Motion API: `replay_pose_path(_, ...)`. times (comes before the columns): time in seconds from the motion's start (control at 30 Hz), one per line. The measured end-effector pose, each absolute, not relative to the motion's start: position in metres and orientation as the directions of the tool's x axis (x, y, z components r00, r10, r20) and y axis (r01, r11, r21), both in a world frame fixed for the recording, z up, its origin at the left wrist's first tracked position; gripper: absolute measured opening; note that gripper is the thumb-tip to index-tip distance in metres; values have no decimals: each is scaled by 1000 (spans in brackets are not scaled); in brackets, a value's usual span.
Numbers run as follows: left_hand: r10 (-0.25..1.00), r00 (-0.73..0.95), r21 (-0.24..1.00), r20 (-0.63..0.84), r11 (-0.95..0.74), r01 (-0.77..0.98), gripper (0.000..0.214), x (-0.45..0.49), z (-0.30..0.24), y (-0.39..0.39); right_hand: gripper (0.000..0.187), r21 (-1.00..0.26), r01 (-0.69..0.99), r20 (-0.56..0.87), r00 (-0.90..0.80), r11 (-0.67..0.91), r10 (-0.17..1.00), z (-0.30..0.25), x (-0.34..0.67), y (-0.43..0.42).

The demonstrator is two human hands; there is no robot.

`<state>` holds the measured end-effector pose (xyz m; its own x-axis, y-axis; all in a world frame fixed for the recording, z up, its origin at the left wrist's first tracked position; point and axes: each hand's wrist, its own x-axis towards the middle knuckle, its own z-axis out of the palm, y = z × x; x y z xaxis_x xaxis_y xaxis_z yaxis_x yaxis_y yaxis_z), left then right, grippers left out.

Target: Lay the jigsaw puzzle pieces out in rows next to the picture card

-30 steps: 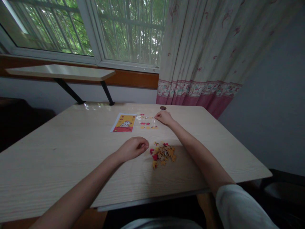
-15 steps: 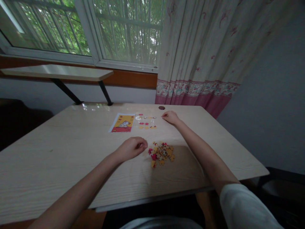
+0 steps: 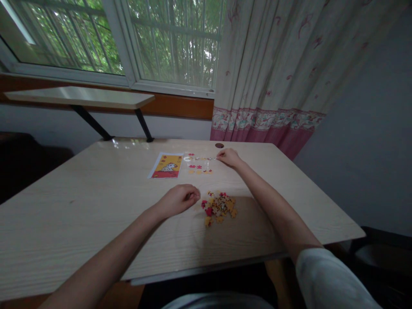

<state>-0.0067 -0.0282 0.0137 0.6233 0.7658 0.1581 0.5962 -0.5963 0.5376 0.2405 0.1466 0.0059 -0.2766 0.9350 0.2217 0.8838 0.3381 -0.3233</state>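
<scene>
My right hand [image 3: 229, 157] is at the far side of the desk, thumb and finger pinched on a small pale puzzle piece [image 3: 216, 159] at the right end of a row of puzzle pieces [image 3: 202, 159]. Below that row lie red pieces [image 3: 195, 166] and yellow pieces [image 3: 199, 172]. My left hand [image 3: 183, 198] rests on the desk with its fingers curled closed; what they hold, if anything, is hidden. Just right of it is a loose pile of puzzle pieces [image 3: 222, 208], mostly yellow with some red and white.
Left of the rows lies a picture sheet [image 3: 167, 166] showing a white cartoon animal on yellow and red. A raised shelf [image 3: 83, 98] on black legs stands at the back left. The desk [image 3: 96, 206] has a round cable hole [image 3: 219, 145] near its back edge, before a curtain [image 3: 267, 94].
My right hand has shifted very slightly left, bringing the pale piece closer to the end of the row. My left hand stays in place beside the pile.
</scene>
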Motion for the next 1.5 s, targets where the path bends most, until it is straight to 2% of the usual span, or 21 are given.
replay_pose_path(0.27, 764, 626, 544, 156, -595, 592, 14, -7, 12, -27, 19, -370, 898, 200, -172, 237, 965, 4, 283, 152)
replay_pose_path(0.77, 766, 623, 530, 155, -597, 602, 15, -6, 14, -28, 16, -341, 887, 164, -271, 312, 949, 1, 261, 149)
replay_pose_path(0.97, 765, 626, 522, 153, -600, 606, 15, -7, 15, -27, 21, -309, 888, 240, -273, 340, 932, 9, 260, 135)
replay_pose_path(1.1, 759, 632, 505, 159, -612, 608, 15, -7, 14, -28, 21, -215, 844, 362, -398, 491, 843, 12, 262, 105)
replay_pose_path(1.17, 755, 633, 484, 169, -623, 614, 15, -6, 15, -29, 20, -210, 779, 328, -513, 591, 793, 12, 263, 84)
replay_pose_path(1.27, 747, 640, 459, 180, -639, 617, 17, -4, 15, -30, 23, -279, 603, 259, -702, 747, 663, 10, 263, 50)
replay_pose_path(1.33, 739, 647, 449, 189, -651, 612, 19, -2, 15, -30, 29, -339, 500, 231, -777, 797, 585, 9, 261, 32)
replay_pose_path(1.5, 740, 637, 425, 216, -658, 622, 25, 3, 11, -30, 30, -396, 455, 192, -809, 797, 556, 10, 251, 8)
